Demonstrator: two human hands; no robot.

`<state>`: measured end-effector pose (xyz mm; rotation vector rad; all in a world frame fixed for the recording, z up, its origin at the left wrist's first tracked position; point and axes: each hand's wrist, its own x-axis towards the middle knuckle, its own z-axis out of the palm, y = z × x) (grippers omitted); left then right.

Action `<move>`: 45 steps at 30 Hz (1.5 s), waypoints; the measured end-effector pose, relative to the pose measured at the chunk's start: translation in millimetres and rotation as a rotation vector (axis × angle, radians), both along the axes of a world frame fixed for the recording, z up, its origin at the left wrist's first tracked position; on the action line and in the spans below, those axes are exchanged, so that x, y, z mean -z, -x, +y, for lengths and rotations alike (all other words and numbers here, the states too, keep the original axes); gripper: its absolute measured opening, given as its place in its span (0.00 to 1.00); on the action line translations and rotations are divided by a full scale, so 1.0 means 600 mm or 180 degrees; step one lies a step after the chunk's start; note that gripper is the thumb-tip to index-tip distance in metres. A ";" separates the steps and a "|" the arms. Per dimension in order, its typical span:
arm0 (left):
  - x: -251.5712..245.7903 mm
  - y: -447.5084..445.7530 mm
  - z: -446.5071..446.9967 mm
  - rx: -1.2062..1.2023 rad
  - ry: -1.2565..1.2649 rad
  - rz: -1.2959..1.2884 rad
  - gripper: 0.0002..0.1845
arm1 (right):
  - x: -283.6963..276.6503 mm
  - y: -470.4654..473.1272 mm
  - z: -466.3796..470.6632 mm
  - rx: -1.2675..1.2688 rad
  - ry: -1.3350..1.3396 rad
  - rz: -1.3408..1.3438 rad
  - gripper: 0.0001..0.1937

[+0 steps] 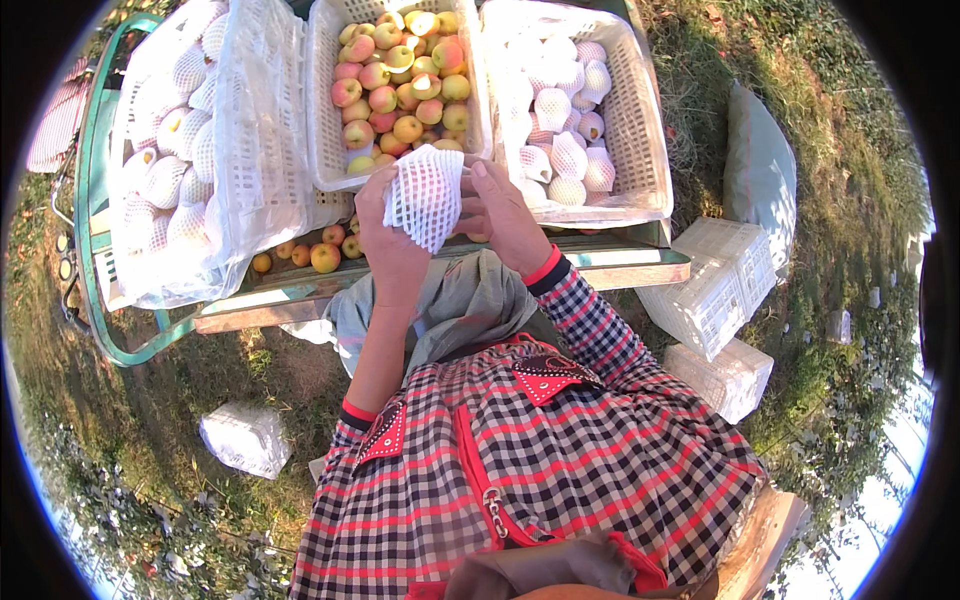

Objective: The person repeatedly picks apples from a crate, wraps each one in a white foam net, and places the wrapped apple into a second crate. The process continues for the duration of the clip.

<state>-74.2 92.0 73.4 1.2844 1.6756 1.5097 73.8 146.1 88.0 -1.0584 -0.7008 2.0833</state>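
A white foam net sleeve [424, 196] with an apple partly visible through its mesh is between my hands, in front of the middle crate. My left hand [386, 225] grips its left side, fingers curled behind it. My right hand [499, 210] is at its right side, fingers spread and partly hidden by the net; whether it presses on it is unclear. Bare red-yellow apples [405, 94] fill the middle white plastic crate [322, 112]. Net-wrapped apples [568, 154] lie in the plastic-lined right crate [634, 142], and more wrapped apples [165, 180] in the left crate.
The crates stand on a green metal cart [90, 225] with a wooden edge [262, 311]. Loose apples [325, 257] lie below the crates. White crates [705, 285] and a full sack [761, 172] stand on the grass at right; a white crate [245, 440] lies at lower left.
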 end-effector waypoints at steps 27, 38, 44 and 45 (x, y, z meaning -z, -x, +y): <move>-0.070 -0.075 -0.101 0.1840 0.0366 0.0532 0.12 | 0.324 -0.443 0.330 -0.1586 -0.1430 -0.6384 0.22; -0.086 0.095 -0.093 -0.0144 0.0786 -0.0333 0.08 | 0.179 -0.292 0.287 -0.0488 -0.2244 -0.5736 0.19; -0.143 0.128 -0.298 0.1337 0.1268 -0.2567 0.07 | 0.066 -0.079 0.199 -0.0002 -0.2324 -0.2369 0.17; -0.134 0.118 -0.336 0.1421 0.1927 -0.2851 0.08 | 0.065 -0.048 0.193 -0.0088 -0.2690 -0.2128 0.17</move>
